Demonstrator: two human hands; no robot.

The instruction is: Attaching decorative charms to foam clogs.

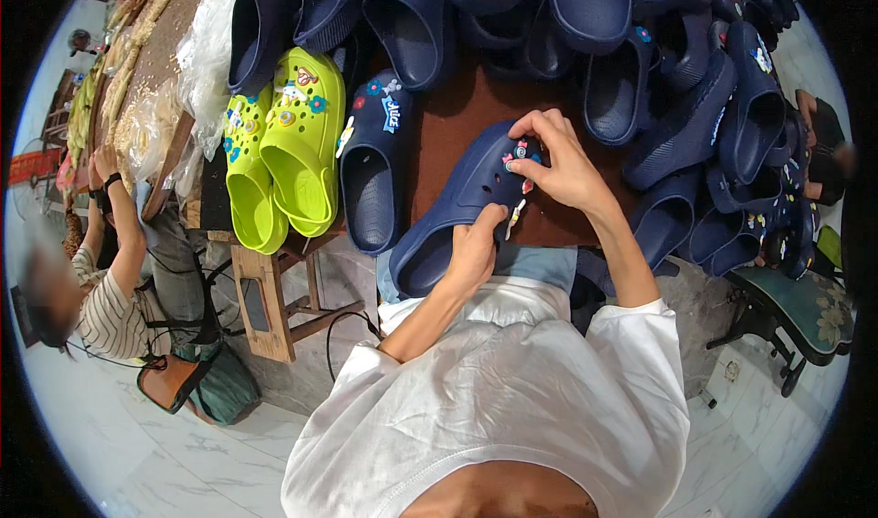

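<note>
The navy clog lies across the near edge of the brown table, its heel hanging over toward your lap and its toe pointing up and to the right. Room around it is tight: a single navy clog with flower charms sits just to its left, a pair of lime-green clogs with small charms lies beyond that at the table's left edge, and a heap of navy clogs crowds the back and right side, leaving only a narrow strip of bare tabletop above your work. A clear plastic bag rests at the far left corner. Your left hand clamps the clog's near side, thumb on the upper and fingers curled round the rim. Your right hand comes over the toe from the right, fingertips pressed together on a small round charm on the clog's upper; a pink charm sits just beside it. Another person in a striped shirt sits well apart at the left, and a green cushioned chair stands to your right.
</note>
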